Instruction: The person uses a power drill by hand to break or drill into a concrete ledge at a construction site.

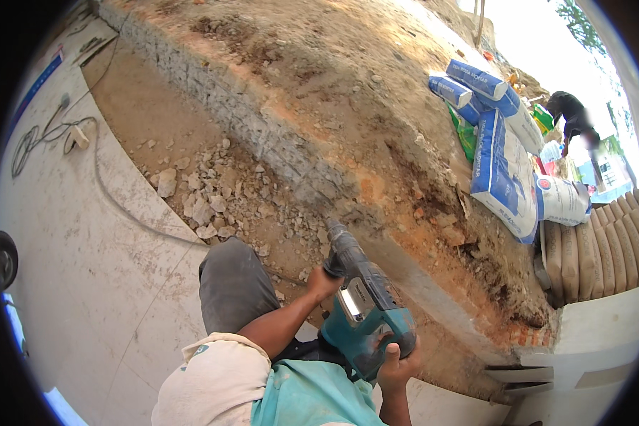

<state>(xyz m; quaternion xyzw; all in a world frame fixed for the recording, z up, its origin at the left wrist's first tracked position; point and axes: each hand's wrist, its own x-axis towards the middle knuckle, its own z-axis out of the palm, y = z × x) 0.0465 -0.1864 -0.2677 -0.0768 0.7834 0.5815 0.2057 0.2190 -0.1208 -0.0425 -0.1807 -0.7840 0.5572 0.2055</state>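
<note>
A teal and black rotary hammer (376, 287) lies at a slant in front of me, its nose pointing up and left at the rough face of a low grey masonry edge (312, 177). My left hand (324, 284) is closed round the side handle near the tool's front. At the back end, my right hand (400, 363) wraps the rear handle, thumb uppermost. The bit cannot be made out against the wall. Broken stone chunks and rubble (209, 202) lie along the wall's foot, left of the tool.
A grey cable (110, 195) curls over the pale floor sheet (121, 284). Above the wall is an earth bank (319, 78). At right stand blue and white bags (491, 160) and stacked brown sacks (596, 252). Another person (574, 117) bends over beyond them.
</note>
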